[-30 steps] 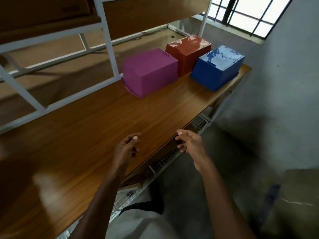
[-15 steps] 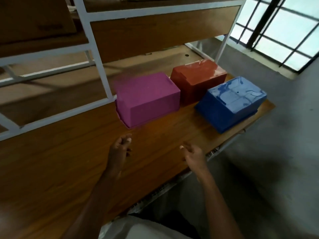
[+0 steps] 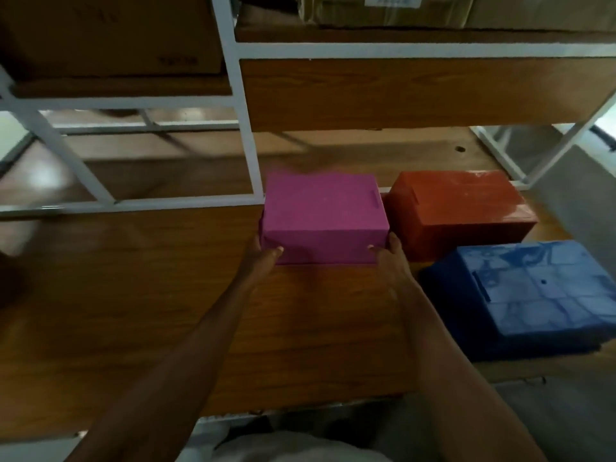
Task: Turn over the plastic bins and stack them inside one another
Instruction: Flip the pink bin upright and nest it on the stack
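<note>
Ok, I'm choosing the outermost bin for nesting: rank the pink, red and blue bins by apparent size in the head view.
1. blue bin, looks largest but lies nearest the camera, so unsure.
2-3. pink bin and red bin look alike.

Brown wooden worktop [image 3: 140, 295] with visible grain, fills most of view. White metal shelf frame [image 3: 246, 128] stands along far side of worktop, with upright post, horizontal bars and diagonal brace at left. Brown wooden upper shelf board [image 3: 400, 91] sits in frame. Brown cardboard box [image 3: 110, 31] on upper shelf at left; more cardboard boxes [image 3: 400, 11] on shelf at upper right. Small round hole [image 3: 460, 149] in rear wooden surface. Grey floor [image 3: 566, 411] at lower right.
</note>
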Available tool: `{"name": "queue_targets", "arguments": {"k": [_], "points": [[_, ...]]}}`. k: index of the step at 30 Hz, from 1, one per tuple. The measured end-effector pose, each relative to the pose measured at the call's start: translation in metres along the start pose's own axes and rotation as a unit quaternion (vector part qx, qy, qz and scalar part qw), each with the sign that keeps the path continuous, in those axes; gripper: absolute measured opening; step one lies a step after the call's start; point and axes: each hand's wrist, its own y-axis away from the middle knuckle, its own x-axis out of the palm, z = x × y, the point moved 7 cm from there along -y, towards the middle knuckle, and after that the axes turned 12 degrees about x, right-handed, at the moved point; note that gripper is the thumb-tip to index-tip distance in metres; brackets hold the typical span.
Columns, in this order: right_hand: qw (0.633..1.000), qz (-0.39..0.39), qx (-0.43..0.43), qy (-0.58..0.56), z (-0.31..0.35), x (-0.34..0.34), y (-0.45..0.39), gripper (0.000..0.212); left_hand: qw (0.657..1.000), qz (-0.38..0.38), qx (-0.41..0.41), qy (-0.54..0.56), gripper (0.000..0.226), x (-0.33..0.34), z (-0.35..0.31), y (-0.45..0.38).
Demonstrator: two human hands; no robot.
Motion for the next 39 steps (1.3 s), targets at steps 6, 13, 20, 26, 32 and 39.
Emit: {"name": "queue_targets", "arguments": {"k": [6,13,20,26,32,39], "points": [[0.999,0.032,0.017,0.013,0.0,0.0,-0.017,0.069,1.0,-0.018,0.013,0.011,0.069,0.014,0.002,-0.006],[0.997,-0.003,-0.075,-0.036,0.025,-0.024,0.0,0.066,0.993,-0.057,0.105,-0.021,0.089,0.001,-0.013,0.024],[0.981,-0.024,-0.177,-0.08,0.076,-0.034,0.032,0.043,0.934,-0.045,0.224,-0.276,0.091,-0.014,-0.075,0.043],[0.977,-0.068,-0.203,0.01,0.088,-0.039,0.036,0.037,0.901,-0.048,0.278,-0.329,0.053,-0.031,-0.099,0.048],[0.946,-0.061,-0.242,0.208,0.086,-0.029,0.04,0.046,0.887,-0.063,0.315,-0.331,0.046,-0.039,-0.103,0.033],[0.83,-0.071,-0.352,0.427,0.096,-0.019,0.052,0.057,0.871,-0.058,0.375,-0.312,0.036,-0.053,-0.15,0.016]]}}
